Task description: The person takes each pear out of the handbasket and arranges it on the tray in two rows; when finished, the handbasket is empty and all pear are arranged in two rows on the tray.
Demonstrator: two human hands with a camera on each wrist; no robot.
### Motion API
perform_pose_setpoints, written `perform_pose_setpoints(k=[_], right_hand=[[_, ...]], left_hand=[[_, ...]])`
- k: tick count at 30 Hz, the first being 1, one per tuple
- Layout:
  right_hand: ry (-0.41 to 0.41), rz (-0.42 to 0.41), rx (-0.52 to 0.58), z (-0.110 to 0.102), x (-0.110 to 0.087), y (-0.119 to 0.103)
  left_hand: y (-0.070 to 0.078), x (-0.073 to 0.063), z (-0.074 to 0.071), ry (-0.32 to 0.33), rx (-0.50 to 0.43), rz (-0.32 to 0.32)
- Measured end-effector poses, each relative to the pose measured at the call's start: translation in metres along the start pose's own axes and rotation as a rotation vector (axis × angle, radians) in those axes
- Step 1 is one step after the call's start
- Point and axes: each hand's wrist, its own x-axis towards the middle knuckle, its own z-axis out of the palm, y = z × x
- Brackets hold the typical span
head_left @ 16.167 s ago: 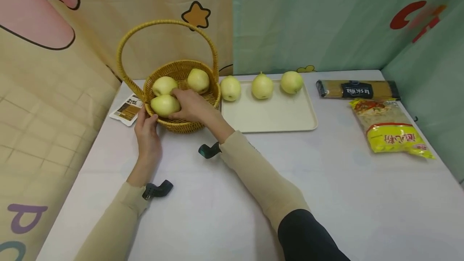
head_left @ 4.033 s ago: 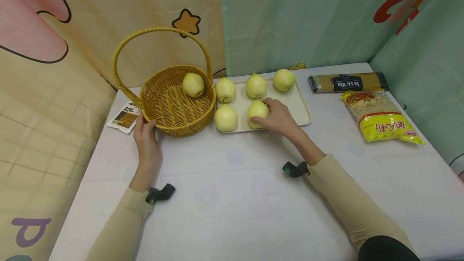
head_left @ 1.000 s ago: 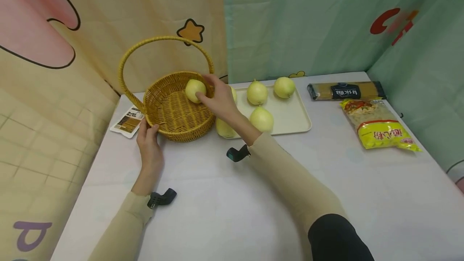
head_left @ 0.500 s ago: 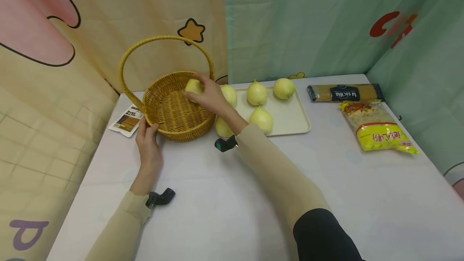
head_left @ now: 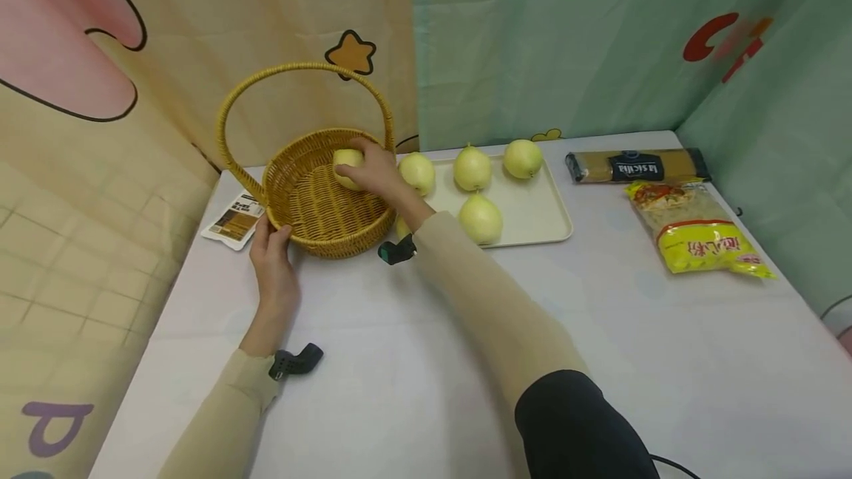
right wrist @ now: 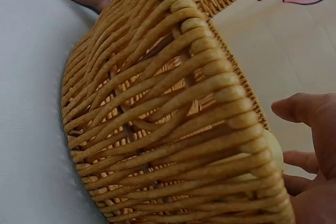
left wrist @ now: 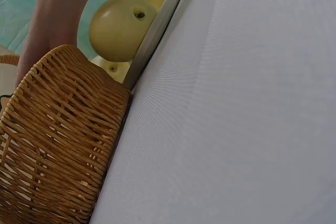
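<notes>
A wicker basket [head_left: 333, 224] with a tall arched handle stands at the back left. My left hand [head_left: 274, 272] holds its near-left rim, thumb on the outside; part of its fingers is hidden by the wicker. Inside the basket, at the right, is one pale yellow-green pear [head_left: 348, 167]. My right hand [head_left: 379, 168] reaches over the rim with thumb and fingers curled around this pear. In the right wrist view, the fingers of the right hand [right wrist: 315, 156] show beyond the rim, where the pear [right wrist: 274, 148] is mostly hidden by the weave.
Right of the basket lies a cream tray [head_left: 532, 213] with several pears [head_left: 472, 168]; the front-left one is mostly behind my right wrist. A pasta pack [head_left: 637, 166] and a yellow noodle bag [head_left: 699, 231] lie farther right. A white pouch [head_left: 236, 222] is left of the basket.
Since 16 seconds ago, two pears have gone from the basket to the tray's front. Over the last second my right hand and the basket's pear shifted slightly left. The left hand stayed put.
</notes>
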Motion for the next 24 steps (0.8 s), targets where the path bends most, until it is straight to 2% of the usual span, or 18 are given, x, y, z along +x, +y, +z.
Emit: perform_pose_setpoints(k=[6, 20, 24], right_hand=[[-0.059, -0.005, -0.169, 0.0051, 0.0038, -0.0016], [-0.098, 0.006, -0.251, 0.0041, 0.0014, -0.0049], [-0.103, -0.027, -0.246, 0.0041, -0.0005, -0.0082]], left_hand=[[0.0004, 0.0003, 0.0007, -0.006, 0.004, -0.006], [0.0013, 0.0004, 0.0031, -0.018, 0.000, -0.005], [0.0038, -0.0009, 0.0010, -0.007, 0.020, -0.014]])
